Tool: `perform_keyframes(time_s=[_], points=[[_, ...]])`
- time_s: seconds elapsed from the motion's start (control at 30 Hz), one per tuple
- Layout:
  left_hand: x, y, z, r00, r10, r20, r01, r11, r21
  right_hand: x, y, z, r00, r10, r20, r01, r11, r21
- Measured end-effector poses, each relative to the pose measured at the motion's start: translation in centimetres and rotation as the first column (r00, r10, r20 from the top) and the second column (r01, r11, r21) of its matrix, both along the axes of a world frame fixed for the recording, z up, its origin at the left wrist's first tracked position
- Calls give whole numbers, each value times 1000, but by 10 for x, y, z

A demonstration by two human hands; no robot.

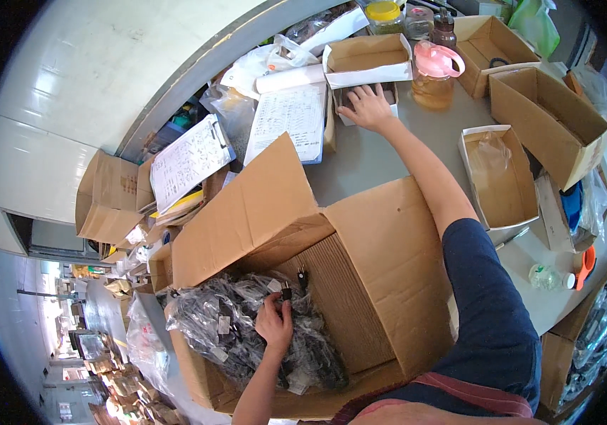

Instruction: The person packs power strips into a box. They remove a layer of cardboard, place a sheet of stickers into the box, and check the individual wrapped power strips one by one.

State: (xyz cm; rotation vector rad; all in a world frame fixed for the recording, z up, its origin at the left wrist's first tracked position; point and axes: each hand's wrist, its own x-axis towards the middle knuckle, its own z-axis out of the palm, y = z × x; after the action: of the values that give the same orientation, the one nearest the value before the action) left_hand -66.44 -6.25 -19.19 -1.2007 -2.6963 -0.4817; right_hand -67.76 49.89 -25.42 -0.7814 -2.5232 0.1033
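Observation:
Inside a big cardboard box (356,304) with raised flaps lie several black power cords in clear plastic bags (211,326). My left hand (275,326) is over these bags, its thumb and fingers closed on a black power plug (286,291). Another dark plug (302,276) with metal prongs sticks up beside it. My right arm stretches across the table to a small white carton (393,106). Over its opening, my right hand (367,108) lies with its fingers spread. What is under its fingers is hard to make out.
An open white-edged carton (367,60) sits just beyond my right hand. Nearby are a pink-lidded jug (434,74) of liquid, clipboards with papers (188,161), a shallow carton (498,173), a tall cardboard box (548,120), a plastic bottle (548,277) and orange-handled scissors (585,267).

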Motion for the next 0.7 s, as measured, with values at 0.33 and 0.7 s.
perform_keyframes(time_s=[0.33, 0.7], points=[[0, 1, 2, 999, -28, 24, 27, 999, 16, 32, -34, -16, 967, 134, -218, -103, 984, 147], [1, 0, 6, 998, -20, 65, 19, 1000, 12, 43, -29, 16, 992, -92, 89, 122, 889, -442]])
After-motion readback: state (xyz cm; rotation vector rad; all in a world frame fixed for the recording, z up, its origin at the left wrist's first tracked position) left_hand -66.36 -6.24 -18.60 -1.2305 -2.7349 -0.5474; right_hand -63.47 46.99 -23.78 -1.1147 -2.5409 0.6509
